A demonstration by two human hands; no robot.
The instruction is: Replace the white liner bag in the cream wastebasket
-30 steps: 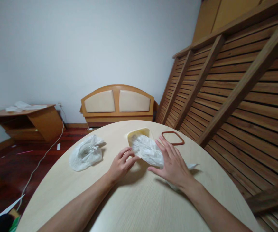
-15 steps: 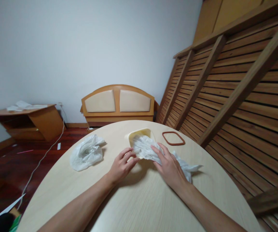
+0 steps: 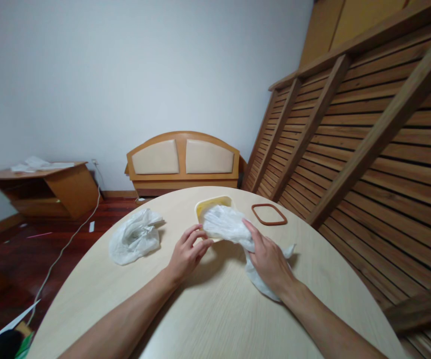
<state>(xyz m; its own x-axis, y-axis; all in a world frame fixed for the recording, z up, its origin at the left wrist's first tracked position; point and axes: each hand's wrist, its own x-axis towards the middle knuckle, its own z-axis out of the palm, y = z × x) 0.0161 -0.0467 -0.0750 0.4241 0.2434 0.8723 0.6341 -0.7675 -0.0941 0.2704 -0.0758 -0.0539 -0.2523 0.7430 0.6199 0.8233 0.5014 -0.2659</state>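
My right hand [image 3: 270,262] is closed around a crumpled white plastic bag [image 3: 225,223]. One end of the bag lies in the mouth of a cream plastic bin [image 3: 214,200], whose inside looks yellow. The other end trails under my right wrist onto the table. My left hand [image 3: 189,252] grips the near left edge of the bin, its fingers curled at the rim beside the bag. Most of the bin's body is hidden by the bag and my hands. A brown rounded-square ring [image 3: 269,214] lies flat to the right of the bin.
Another crumpled white plastic bag [image 3: 136,237] lies on the left of the round pale wooden table [image 3: 215,319]. Beyond the table's far edge stands a headboard [image 3: 183,159]. A slatted wooden frame [image 3: 350,149] leans at the right, and a low cabinet [image 3: 62,192] stands at the left.
My right hand has shifted slightly right and down, drawing the bag with it. The bag's loose end now hangs nearer to me, and the bin has tilted slightly left.
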